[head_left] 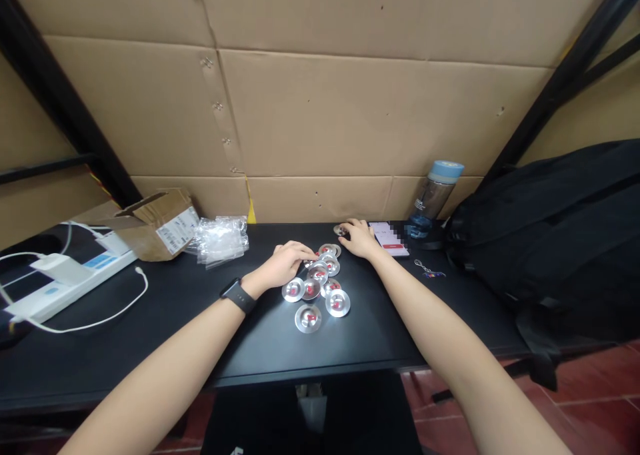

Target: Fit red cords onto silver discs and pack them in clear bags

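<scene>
Shiny round metal discs (338, 303), flat-rimmed with red-marked centres, lie mostly overlapping on the smooth black table (260, 348). The left hand (287, 265), loosely open, rests its fingertips at the heap's far side. The right hand (361, 238) bends its fingers over a separate disc (339, 230), partly hidden; I cannot tell whether it grips. The red marks are unreadable.

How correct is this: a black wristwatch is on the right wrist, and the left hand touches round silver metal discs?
Wrong wrist: the head view shows the black wristwatch on the left. The left hand does touch round silver metal discs.
</scene>
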Available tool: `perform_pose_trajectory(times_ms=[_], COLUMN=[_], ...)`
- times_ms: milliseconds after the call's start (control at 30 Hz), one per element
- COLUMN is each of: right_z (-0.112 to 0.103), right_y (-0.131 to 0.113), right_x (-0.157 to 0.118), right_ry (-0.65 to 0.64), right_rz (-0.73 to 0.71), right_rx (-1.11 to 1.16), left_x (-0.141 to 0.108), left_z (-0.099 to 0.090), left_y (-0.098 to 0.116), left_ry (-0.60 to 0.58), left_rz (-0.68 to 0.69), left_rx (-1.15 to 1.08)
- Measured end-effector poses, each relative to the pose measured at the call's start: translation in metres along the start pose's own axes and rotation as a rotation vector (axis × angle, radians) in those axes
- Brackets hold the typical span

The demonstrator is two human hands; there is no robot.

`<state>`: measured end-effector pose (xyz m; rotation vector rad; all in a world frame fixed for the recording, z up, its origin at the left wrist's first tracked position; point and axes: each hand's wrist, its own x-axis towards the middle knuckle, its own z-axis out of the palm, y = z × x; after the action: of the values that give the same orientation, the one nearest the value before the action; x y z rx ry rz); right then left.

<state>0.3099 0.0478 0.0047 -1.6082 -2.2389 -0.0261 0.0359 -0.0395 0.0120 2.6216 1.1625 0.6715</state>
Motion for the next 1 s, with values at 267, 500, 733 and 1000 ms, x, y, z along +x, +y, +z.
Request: perform_pose_trajectory(times_ms=[267, 500, 733, 1000], right_z=[-0.023, -0.030, -0.023, -0.025], right_y=[-0.036, -0.075, -0.074, -0.087], right_x=[-0.013, -0.031, -0.027, -0.033], right_ry=[0.051, -0.085, -0.066, 0.034], right_rz=[-0.322, -0.443, -0.300, -0.275], right_rx=[0.513, 0.643, 0.959, 1.013], left_x=[0.000, -0.001, -0.001, 0.002], left_z=[-0.012, -0.013, -0.019, -0.007], left_y=[0.006, 0.011, 0.024, 0.019], left_ry=[0.191, 0.239, 0.412, 0.594], left_rz=[0.007, 0.040, -0.016, -0.280], left_rx=[-0.052, -0.054, -0.090, -0.362])
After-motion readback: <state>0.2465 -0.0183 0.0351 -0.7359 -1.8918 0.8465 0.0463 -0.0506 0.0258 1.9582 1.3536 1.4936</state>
